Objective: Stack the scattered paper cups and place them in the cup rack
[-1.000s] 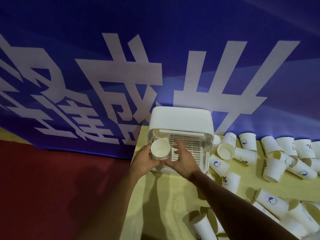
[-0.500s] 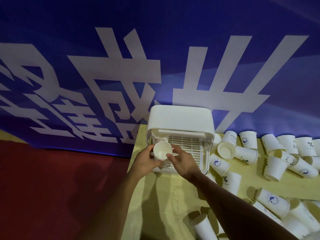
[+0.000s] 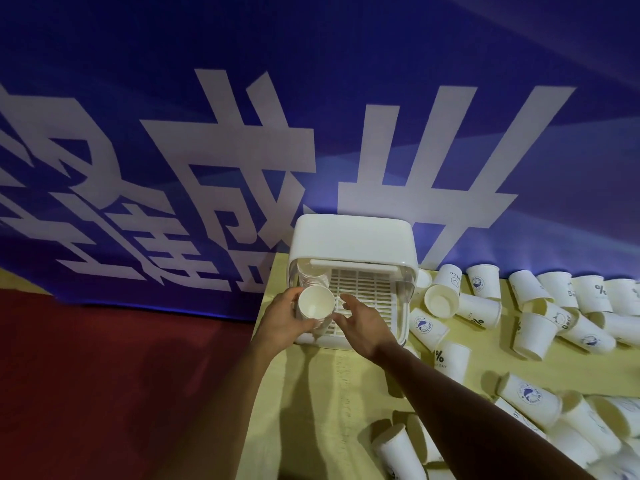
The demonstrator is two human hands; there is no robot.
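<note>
A stack of white paper cups is being gripped by curled fingers of the left hand at the left edge of the white plastic cup rack. The right hand is being held loose-fingered just beside it, bare slats beyond its fingertips.

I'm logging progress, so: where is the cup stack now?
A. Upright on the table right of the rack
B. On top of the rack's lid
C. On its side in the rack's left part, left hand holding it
C: the stack lies mouth toward the camera in the rack, left side, with the left hand round it.
</note>
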